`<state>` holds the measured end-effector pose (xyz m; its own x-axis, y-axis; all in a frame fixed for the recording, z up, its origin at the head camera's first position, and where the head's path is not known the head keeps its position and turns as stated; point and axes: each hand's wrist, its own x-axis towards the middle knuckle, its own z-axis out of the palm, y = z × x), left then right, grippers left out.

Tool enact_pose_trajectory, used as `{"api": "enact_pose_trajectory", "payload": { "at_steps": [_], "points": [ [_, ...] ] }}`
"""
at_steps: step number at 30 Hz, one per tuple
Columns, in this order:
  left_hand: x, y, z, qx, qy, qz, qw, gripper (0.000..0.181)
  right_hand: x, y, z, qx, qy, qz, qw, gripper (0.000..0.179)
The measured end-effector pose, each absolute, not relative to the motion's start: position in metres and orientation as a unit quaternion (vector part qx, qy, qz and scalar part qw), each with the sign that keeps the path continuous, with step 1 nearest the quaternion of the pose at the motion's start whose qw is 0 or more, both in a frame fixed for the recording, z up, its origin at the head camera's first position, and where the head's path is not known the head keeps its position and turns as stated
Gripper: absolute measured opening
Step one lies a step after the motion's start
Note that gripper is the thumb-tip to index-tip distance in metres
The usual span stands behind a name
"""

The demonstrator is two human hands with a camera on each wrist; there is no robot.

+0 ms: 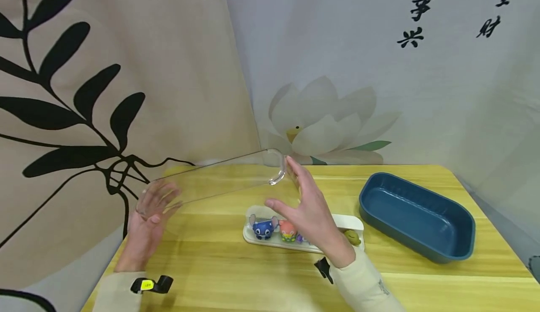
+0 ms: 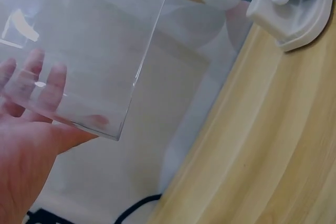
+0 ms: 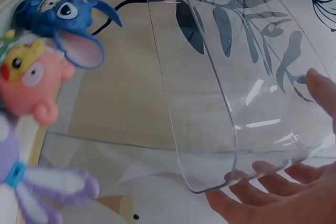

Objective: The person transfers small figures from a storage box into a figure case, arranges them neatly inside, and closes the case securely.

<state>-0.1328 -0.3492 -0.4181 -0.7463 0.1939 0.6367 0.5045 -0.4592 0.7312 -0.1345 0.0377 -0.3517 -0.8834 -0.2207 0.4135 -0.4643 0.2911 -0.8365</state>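
A clear plastic cover [image 1: 228, 176], long and box-like with rounded corners, is held tilted above the table between both hands. Its left end is gripped by my left hand [image 1: 149, 209], whose spread fingers show through the plastic in the left wrist view. My right hand [image 1: 312, 209] holds the other end; in the right wrist view its fingers bend against the rounded rim, the thumb spread apart. Below the right hand sits a white tray [image 1: 274, 242] with small figures: a blue big-eared one [image 1: 263, 229], a pink one [image 1: 288, 230] and a purple one [image 3: 58, 184], partly hidden in the head view.
A dark blue rectangular bin [image 1: 415, 218] stands at the table's right. An olive-green figure [image 1: 352, 237] occupies the tray's right end. Behind the wooden table [image 1: 219, 279] hangs a printed curtain [image 1: 190, 68] with leaves, a lotus and characters.
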Motion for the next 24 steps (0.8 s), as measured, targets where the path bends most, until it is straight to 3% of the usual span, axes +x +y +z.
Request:
{"api": "enact_pose_trajectory", "payload": {
  "at_steps": [8, 18, 24],
  "points": [
    [-0.132, -0.327, -0.412, -0.308, -0.566, -0.759, 0.097, 0.073, -0.128, 0.065, -0.357, 0.194, -0.827, 0.512, 0.126, 0.098],
    [-0.128, -0.284, -0.398, -0.245, -0.666, -0.696, 0.108, 0.077, -0.119, 0.112, -0.364, 0.152, -0.828, 0.535, 0.072, 0.093],
    [-0.128, -0.264, -0.395, -0.220, -0.695, -0.678, 0.096, 0.075, -0.114, 0.135, -0.365, 0.145, -0.840, 0.517, 0.069, 0.096]
  ]
}}
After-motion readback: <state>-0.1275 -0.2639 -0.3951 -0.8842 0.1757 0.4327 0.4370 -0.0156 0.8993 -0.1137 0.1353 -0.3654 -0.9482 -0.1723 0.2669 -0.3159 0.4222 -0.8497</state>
